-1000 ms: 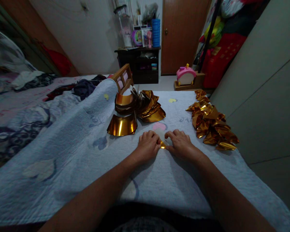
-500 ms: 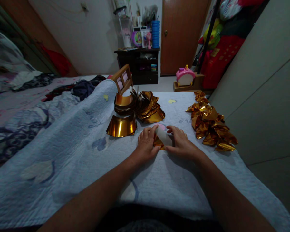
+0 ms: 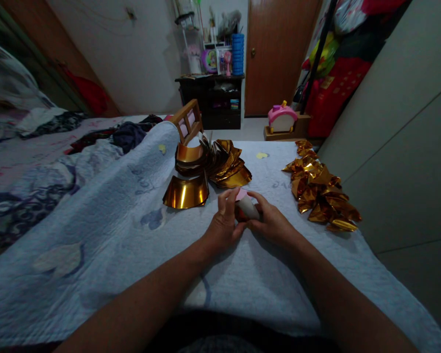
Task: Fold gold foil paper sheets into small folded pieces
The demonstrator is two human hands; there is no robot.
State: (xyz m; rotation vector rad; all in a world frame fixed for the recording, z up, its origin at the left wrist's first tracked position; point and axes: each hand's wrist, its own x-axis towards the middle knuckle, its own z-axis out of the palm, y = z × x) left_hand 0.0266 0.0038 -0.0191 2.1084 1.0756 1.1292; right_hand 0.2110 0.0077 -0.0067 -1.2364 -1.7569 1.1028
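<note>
Compared with half a second ago, the two hands are sitting closer together, and the small gold-and-pale foil sheet (image 3: 248,209) is showing less gold. It is lying between the hands on the light-blue quilted cover (image 3: 242,279). The left hand (image 3: 225,220) and right hand (image 3: 270,219) are gripping opposite sides, fingers curling, thumbs nearly meeting. The sheet's visible pale strip is slanting from far left to near right.

Brown door (image 3: 281,68), dark cabinet (image 3: 220,121) topped by a blue cylinder (image 3: 237,55), pink-and-white toy (image 3: 282,120)
</note>
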